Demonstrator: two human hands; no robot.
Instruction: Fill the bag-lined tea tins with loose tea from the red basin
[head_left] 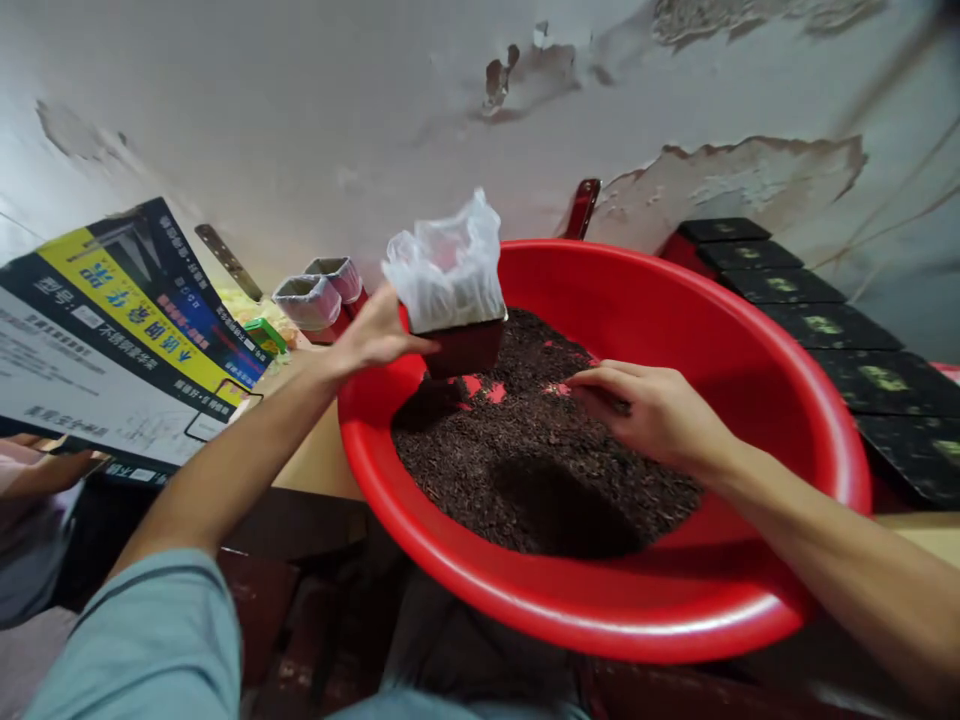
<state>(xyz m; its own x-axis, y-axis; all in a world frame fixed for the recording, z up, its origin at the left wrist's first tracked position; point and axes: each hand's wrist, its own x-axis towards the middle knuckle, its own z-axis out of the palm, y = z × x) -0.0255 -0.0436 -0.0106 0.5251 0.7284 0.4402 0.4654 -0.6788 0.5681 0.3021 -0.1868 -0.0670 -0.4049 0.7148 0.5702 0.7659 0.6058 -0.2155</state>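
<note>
A large red basin (750, 340) holds a bed of dark, dry, crumbled leaves (495, 460) that look like loose tea. My left hand (381, 330) grips a dark square box (466, 348) by its side, above the basin's left part. A thin white plastic liner (448, 270) stands up out of the box's mouth; what lies inside is hidden. Over the leaves, my right hand (649, 410) is closed, thumb and fingers pressed together. Whatever it may hold is too small to make out. Patches of red basin floor show between the leaves near its fingertips.
Two lined boxes (309, 300) stand left of the basin, beside a printed carton (127, 330). Several black boxes (817, 325) with gold marks line the right side. A peeling wall (337, 120) rises behind. Another person's arm (49, 472) shows at far left.
</note>
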